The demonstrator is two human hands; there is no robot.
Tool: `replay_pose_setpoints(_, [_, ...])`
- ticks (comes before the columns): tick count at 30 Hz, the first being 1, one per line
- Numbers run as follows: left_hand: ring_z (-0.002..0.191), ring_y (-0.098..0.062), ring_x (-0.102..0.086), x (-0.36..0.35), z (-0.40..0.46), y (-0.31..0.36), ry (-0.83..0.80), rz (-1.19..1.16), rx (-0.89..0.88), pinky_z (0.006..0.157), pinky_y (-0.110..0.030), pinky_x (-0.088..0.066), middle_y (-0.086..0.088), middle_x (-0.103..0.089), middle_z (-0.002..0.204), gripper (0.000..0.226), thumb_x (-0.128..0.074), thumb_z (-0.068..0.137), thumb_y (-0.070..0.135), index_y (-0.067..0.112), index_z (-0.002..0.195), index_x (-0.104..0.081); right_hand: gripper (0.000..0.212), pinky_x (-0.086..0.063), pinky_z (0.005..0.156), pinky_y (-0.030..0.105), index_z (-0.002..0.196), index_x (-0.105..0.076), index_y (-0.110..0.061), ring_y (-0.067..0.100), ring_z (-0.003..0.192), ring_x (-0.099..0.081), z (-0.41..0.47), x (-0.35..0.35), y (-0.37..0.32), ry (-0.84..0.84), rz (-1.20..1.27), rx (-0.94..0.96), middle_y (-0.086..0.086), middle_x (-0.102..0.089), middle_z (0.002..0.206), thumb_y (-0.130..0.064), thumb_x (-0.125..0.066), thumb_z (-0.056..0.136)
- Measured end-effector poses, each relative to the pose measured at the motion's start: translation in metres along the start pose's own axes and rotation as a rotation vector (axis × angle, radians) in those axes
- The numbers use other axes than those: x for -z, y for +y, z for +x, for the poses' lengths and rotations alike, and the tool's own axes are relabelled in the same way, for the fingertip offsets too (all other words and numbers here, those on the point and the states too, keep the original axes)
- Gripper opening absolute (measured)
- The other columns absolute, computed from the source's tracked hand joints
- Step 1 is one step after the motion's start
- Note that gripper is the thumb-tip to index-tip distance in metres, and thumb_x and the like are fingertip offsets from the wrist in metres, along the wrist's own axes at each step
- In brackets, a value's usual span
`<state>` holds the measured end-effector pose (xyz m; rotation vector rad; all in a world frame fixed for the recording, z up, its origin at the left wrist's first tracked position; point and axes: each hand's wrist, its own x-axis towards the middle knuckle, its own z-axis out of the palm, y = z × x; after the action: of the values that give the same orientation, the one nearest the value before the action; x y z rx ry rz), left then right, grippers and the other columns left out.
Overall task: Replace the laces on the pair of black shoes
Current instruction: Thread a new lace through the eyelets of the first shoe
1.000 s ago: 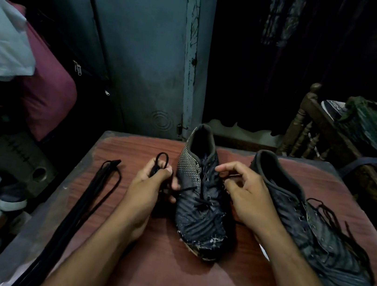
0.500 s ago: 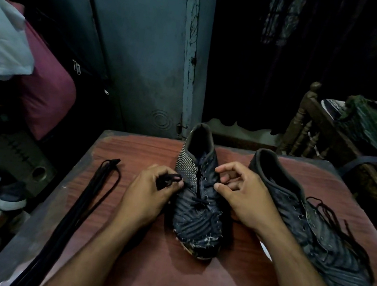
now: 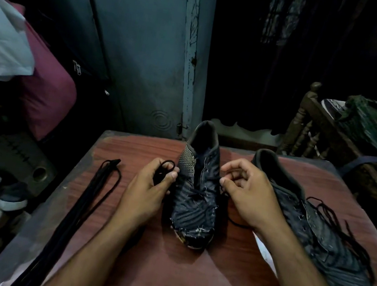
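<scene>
reddish-brown wood grain covers the table (image 3: 163, 273), seen from the head camera looking down; two black shoes stand on it with toes toward the person; the middle shoe (image 3: 193, 207) sits between the hands, its toe frayed and scuffed pale, with a lace crossing only its lower eyelets; the left hand (image 3: 148, 190) lies just beside that shoe's left flank, fingers curled round a bunched black lace (image 3: 162, 172) whose loop sticks up above the thumb; the right hand (image 3: 246, 193) is at the shoe's right flank, fingers curled, thumb and forefinger pinching close together at the eyelet edge; whether a lace end sits in that pinch is too dark to tell; a thin dark strand (image 3: 235, 222) shows on the table under this hand; the second shoe (image 3: 329, 240) lies to the right, with loose laces spilling over its side; a long bundle of black laces (image 3: 79, 212) stretches along the table's left edge, well apart from the shoes.
</scene>
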<state>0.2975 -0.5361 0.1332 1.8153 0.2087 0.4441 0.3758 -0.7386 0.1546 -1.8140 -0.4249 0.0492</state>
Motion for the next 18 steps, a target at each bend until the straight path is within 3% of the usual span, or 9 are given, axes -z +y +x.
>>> replay_pose_setpoints(4, [0.100, -0.011, -0.070, -0.002, 0.001, 0.000, 0.000, -0.061, 0.038, 0.085, -0.041, -0.056, 0.007, -0.075, 0.108, 0.027, -0.060, 0.102, 0.014, 0.034, 0.085, -0.061, 0.027, -0.054, 0.070, 0.027, 0.092, -0.060, -0.011, 0.025, 0.076, -0.062, 0.000, -0.001, -0.004, -0.023, 0.183, -0.040, 0.009, -0.061, 0.079, 0.015, -0.058, 0.091])
replay_pose_setpoints(8, [0.098, -0.010, -0.070, -0.001, 0.002, -0.001, 0.009, -0.076, 0.032, 0.079, -0.034, -0.055, 0.006, -0.076, 0.109, 0.029, -0.059, 0.102, 0.012, 0.035, 0.085, -0.062, 0.028, -0.056, 0.069, 0.022, 0.091, -0.059, -0.011, 0.023, 0.083, -0.064, 0.000, -0.002, -0.005, -0.024, 0.208, -0.044, 0.011, -0.062, 0.082, 0.016, -0.057, 0.092])
replay_pose_setpoints(13, [0.098, -0.015, -0.072, 0.000, 0.003, -0.003, 0.032, -0.065, 0.039, 0.074, -0.028, -0.055, 0.003, -0.075, 0.106, 0.020, -0.057, 0.103, 0.011, 0.026, 0.091, -0.063, 0.027, -0.057, 0.075, 0.032, 0.092, -0.058, -0.013, 0.017, 0.082, -0.070, 0.002, -0.003, 0.000, -0.007, 0.174, -0.044, 0.007, -0.063, 0.088, 0.013, -0.055, 0.095])
replay_pose_setpoints(18, [0.083, -0.009, -0.067, 0.000, 0.001, 0.004, -0.006, -0.125, 0.071, 0.072, -0.025, -0.054, -0.001, -0.075, 0.094, 0.015, -0.062, 0.101, 0.012, 0.019, 0.088, -0.066, 0.032, -0.058, 0.080, 0.046, 0.087, -0.061, -0.027, 0.029, 0.080, -0.070, 0.002, -0.002, 0.007, 0.025, 0.044, 0.007, 0.002, -0.067, 0.082, 0.005, -0.062, 0.092])
